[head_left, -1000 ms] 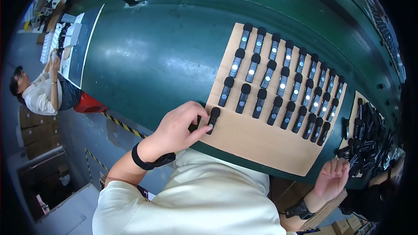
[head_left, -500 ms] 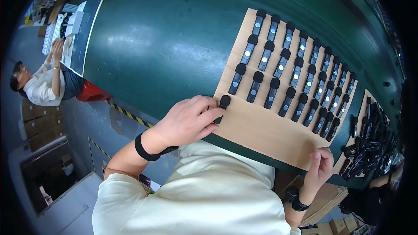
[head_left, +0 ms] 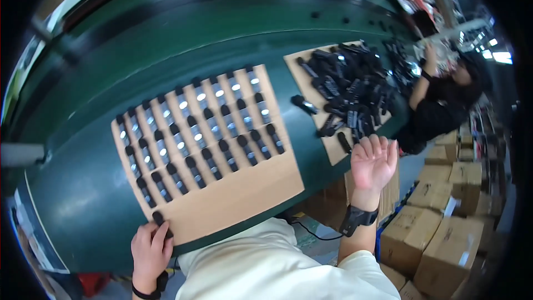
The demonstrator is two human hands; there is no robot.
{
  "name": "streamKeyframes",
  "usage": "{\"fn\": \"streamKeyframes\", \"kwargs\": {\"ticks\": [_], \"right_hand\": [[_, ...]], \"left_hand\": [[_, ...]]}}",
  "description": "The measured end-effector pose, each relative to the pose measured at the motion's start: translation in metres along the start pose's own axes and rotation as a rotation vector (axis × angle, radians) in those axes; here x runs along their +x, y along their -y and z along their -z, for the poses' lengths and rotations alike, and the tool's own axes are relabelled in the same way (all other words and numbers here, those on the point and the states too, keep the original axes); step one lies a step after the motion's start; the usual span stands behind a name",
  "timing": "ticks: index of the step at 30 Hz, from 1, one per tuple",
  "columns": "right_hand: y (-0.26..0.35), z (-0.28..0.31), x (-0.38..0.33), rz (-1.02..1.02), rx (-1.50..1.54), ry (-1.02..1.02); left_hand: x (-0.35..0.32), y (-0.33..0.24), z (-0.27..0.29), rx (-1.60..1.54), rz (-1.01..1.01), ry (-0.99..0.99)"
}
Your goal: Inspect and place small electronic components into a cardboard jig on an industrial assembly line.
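My left hand [head_left: 151, 247] is closed around a small black clip-on microphone [head_left: 159, 219] with a foam tip, at the near left corner of a brown cardboard sheet [head_left: 227, 200]. Three rows of similar microphones [head_left: 195, 172] lie on the sheet, foam tips pointing away from me, many with a pale round spot. To the right my right hand [head_left: 373, 168] is raised palm up, fingers loosely spread and holding nothing. It is just in front of a heaped pile of black microphones [head_left: 355, 86] on a second cardboard sheet [head_left: 336, 153].
One loose microphone [head_left: 304, 104] straddles the second sheet's left edge. Beneath is a green tabletop [head_left: 72, 200]. A person in black [head_left: 444, 94] is at work past the pile. Stacked cardboard boxes [head_left: 449, 233] stand on the floor at the right.
My view has swung right, bringing the pile and boxes into fuller sight. My right hand has moved from the first sheet's near right corner toward the pile, its fingers opening. My left stays at the microphone.
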State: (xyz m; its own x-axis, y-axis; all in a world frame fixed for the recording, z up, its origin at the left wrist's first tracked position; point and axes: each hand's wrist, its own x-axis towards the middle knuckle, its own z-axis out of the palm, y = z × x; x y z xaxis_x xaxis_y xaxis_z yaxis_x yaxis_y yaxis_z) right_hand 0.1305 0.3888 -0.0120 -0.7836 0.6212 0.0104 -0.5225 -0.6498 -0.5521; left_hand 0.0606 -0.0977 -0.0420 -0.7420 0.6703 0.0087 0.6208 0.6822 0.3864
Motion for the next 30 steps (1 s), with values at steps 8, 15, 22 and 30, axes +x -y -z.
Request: {"fn": "streamKeyframes", "kwargs": {"ticks": [8,15,22,30], "right_hand": [[0.029,0.005,0.004,0.117,-0.023,0.062],[-0.008,0.012,0.007,0.016,-0.183,-0.023],[-0.034,0.034,-0.02,-0.083,-1.054,0.115],[-0.055,0.003,-0.062,0.093,-1.906,0.707]], "left_hand": [[0.009,0.008,-0.008,-0.046,0.004,0.018],[0.003,0.009,-0.01,-0.077,-0.01,-0.037],[-0.008,0.014,-0.011,-0.061,0.021,-0.073],[-0.023,0.009,-0.021,-0.02,0.158,-0.035]]}}
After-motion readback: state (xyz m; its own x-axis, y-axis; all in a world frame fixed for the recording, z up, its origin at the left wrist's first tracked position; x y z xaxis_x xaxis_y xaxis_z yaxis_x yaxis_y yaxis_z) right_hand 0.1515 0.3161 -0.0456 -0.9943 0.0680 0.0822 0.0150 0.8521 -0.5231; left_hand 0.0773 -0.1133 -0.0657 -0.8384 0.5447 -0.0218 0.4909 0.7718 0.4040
